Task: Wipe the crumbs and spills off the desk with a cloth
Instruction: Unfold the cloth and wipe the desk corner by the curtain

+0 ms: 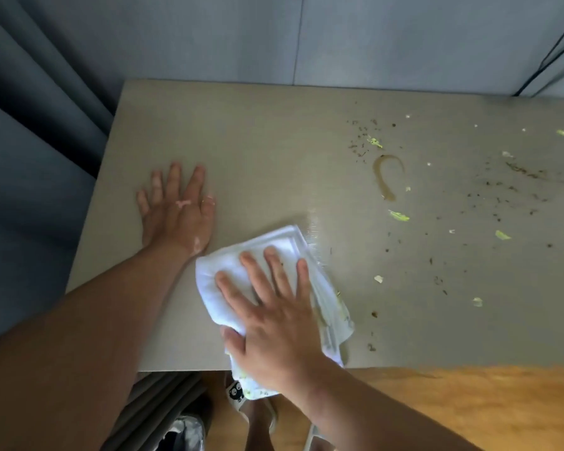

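My right hand (274, 314) lies flat on the cloth (215, 278), fingers spread, pressing it onto the counter (258, 131) near the front edge; one end of the cloth hangs over that edge. My left hand (176, 209) rests flat, fingers spread, on the counter just left of it, bracing. The spill (386, 177), green scraps (399, 216) and crumbs (502, 203) lie to the right, apart from the cloth. I judge the wipe should run rightward under even pressure, gathering crumbs inward rather than flicking them onto the floor (469, 402).
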